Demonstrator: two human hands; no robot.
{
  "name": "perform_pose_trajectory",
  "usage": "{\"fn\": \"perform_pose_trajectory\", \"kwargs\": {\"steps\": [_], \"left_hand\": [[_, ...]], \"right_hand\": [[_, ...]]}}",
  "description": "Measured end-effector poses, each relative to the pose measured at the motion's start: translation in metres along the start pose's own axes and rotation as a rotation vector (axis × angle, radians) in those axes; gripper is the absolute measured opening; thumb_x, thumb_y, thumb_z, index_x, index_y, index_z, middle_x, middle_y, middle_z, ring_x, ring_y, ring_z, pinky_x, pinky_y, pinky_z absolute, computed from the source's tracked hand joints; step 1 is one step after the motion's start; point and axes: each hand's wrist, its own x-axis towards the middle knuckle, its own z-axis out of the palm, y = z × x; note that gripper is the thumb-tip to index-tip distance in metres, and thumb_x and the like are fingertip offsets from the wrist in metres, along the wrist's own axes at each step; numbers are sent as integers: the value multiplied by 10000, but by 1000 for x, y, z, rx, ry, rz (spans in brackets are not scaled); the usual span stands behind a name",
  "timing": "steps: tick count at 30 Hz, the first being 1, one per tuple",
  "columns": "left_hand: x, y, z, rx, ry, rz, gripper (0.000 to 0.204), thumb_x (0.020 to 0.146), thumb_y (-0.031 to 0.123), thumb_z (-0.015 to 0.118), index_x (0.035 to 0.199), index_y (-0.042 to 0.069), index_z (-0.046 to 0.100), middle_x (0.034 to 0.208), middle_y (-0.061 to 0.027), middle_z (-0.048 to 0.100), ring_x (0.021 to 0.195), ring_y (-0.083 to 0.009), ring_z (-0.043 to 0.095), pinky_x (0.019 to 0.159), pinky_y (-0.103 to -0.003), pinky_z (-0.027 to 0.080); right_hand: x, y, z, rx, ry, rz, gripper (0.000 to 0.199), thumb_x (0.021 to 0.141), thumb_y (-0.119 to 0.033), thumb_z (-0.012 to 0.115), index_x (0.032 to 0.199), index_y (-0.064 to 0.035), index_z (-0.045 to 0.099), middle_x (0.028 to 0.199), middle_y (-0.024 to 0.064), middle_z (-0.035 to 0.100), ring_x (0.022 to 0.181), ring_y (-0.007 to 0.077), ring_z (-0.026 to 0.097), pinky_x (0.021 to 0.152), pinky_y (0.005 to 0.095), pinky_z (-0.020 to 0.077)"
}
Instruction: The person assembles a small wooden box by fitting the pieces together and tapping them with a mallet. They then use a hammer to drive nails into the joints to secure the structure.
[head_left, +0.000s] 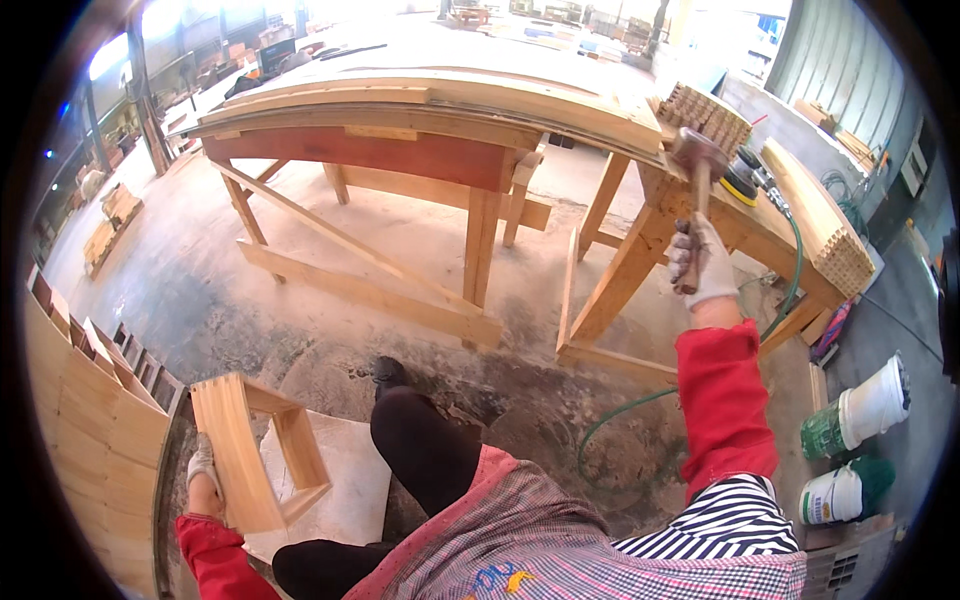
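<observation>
My right hand (708,262), in a pale work glove with dark fingertips, is closed around the wooden handle of a mallet (703,150). Its reddish-brown head points up, seen against the corner of the workbench on the right. Down at the left, my gloved left hand (203,464) grips the outer side of an open wooden box frame (236,450). That frame has light boards joined at the corners and stands tilted over a pale board (345,470) on the floor. Some of my left fingers are hidden by the frame's side.
A long wooden worktable (480,205) stretches across the front. On the right bench lie a disc sander (741,185) with a green hose (797,270) and stacked timber pieces (820,215). Buckets (832,497) stand at the right; plywood boxes (90,420) line the left.
</observation>
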Motion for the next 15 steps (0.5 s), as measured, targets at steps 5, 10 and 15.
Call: {"fn": "perform_pose_trajectory", "kwargs": {"steps": [5,10,15], "left_hand": [[-1,-20,42,-270,67,-78,750,912,646,622,1352,40,577,1248,-114,678,1062,-297,666,919,-470,535],[8,-84,63,-330,276,-121,780,905,682,599,1376,63,546,1302,-120,653,1127,-326,641,975,-507,500],[-6,-115,57,-412,38,-109,604,1001,483,590,1388,23,530,1314,-127,639,1163,-278,631,992,-445,511]], "right_hand": [[14,-10,-40,115,-188,58,345,993,-429,622,1080,-96,603,727,-36,517,534,76,471,409,230,382],[21,4,-37,281,-258,36,376,1000,-417,609,1145,-69,614,739,-37,510,550,72,470,439,230,401],[54,27,-39,588,-375,8,372,1007,-399,581,1172,-69,624,752,-42,508,547,74,447,452,226,397]]}}
